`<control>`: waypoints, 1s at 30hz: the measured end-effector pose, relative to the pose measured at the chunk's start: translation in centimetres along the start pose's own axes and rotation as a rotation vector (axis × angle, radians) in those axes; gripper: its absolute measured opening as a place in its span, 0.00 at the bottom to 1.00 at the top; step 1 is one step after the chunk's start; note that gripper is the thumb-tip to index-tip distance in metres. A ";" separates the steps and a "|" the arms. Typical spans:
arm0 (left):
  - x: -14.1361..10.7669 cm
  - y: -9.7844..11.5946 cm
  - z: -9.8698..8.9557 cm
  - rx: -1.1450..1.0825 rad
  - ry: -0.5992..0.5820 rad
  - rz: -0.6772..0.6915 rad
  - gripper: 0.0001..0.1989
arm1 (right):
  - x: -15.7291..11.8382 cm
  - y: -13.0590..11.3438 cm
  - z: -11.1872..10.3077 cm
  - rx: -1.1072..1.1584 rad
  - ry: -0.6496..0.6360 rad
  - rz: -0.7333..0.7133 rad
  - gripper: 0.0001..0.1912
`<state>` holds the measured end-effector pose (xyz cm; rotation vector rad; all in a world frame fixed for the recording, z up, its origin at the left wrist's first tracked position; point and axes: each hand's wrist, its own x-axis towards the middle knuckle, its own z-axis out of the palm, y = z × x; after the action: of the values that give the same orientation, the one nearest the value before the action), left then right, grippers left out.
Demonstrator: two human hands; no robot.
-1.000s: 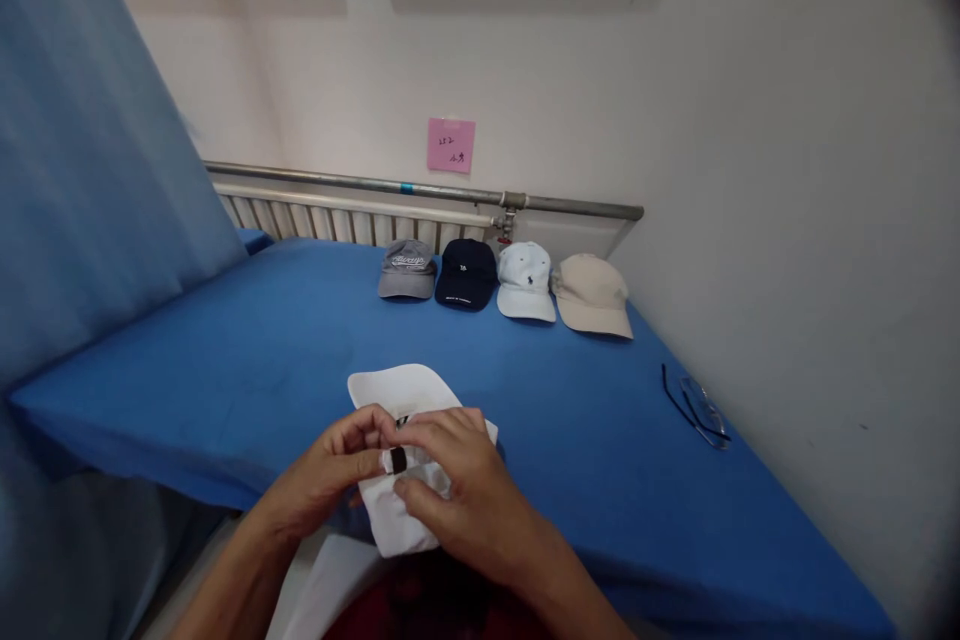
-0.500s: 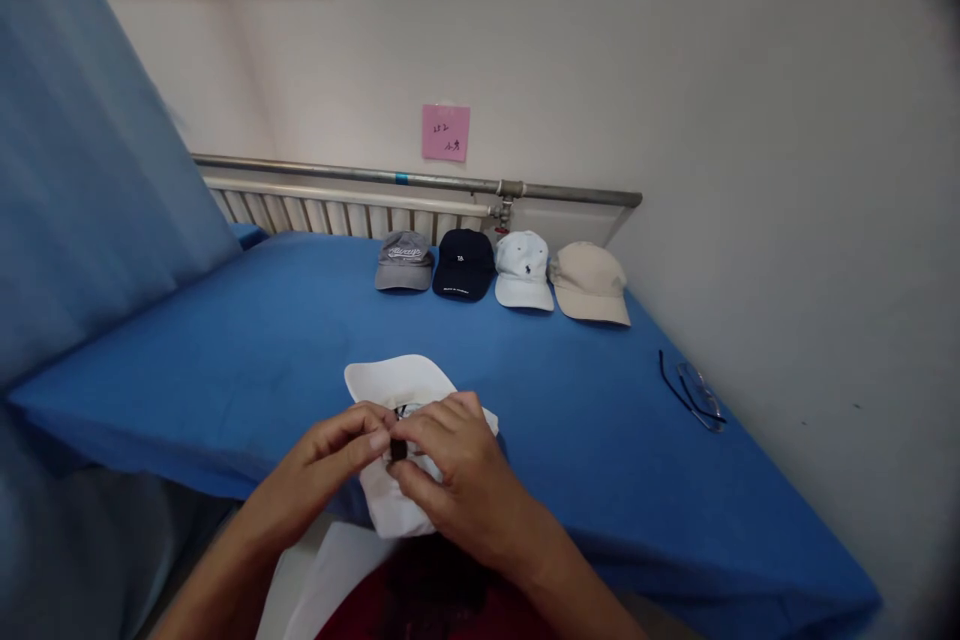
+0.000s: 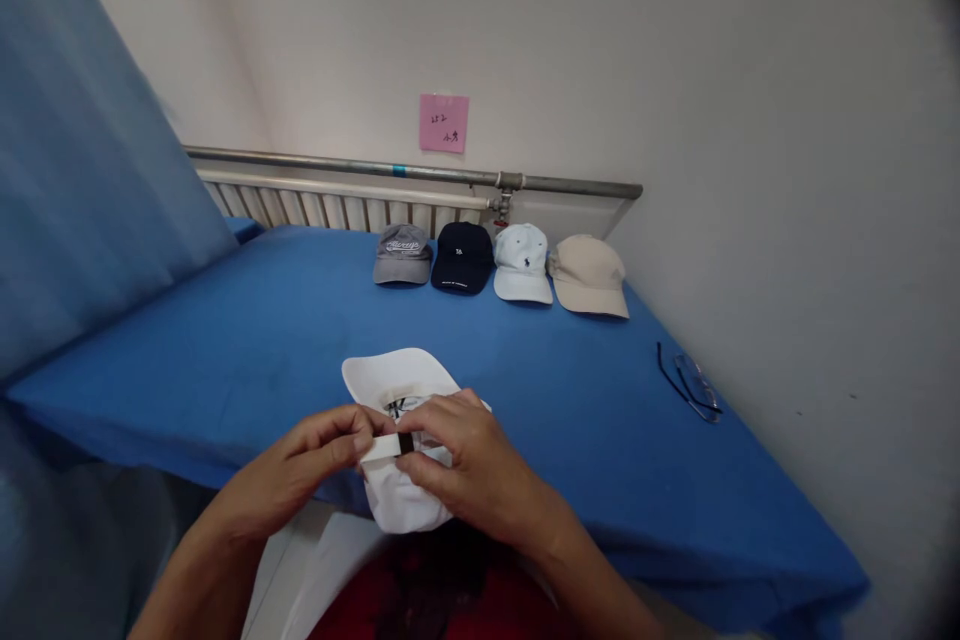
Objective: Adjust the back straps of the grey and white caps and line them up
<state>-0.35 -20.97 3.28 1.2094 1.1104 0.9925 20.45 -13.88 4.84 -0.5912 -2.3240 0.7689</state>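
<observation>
A white cap [image 3: 409, 503] lies at the near edge of the blue-covered table, its brim pointing away and its inside partly showing. Between the thumb and fingers of my left hand [image 3: 322, 452] is the end of a white strap [image 3: 382, 448] of this cap. My right hand [image 3: 472, 455] pinches a dark buckle [image 3: 406, 444] on the same strap, and its palm covers the cap's right side. Dark lettering shows inside the cap, partly hidden by my right fingers.
Along the table's back stand a grey cap [image 3: 403, 255], a navy cap [image 3: 463, 258], a pale blue cap [image 3: 523, 263] and a beige cap [image 3: 589, 276]. Eyeglasses [image 3: 688, 387] lie by the right edge. A blue curtain [image 3: 97, 150] hangs at the left.
My left hand has moved left, away from my right hand, and a length of white strap now shows between them. The buckle is more visible. The view has shifted slightly.
</observation>
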 end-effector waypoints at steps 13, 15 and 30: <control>-0.7 0.1 -0.9 -0.028 0.001 -0.001 0.13 | -0.2 0.2 -0.5 0.048 -0.052 0.190 0.10; -0.4 0.3 -0.7 -0.064 -0.011 -0.019 0.10 | -0.1 0.3 -0.5 0.046 -0.056 0.194 0.11; 0.8 1.1 1.8 0.022 -0.025 -0.158 0.11 | 0.0 1.2 -1.0 0.557 -0.158 0.349 0.11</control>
<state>1.55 -20.37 4.36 1.1304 1.1807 0.8449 21.35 -12.64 4.68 -0.7005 -2.0182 1.6050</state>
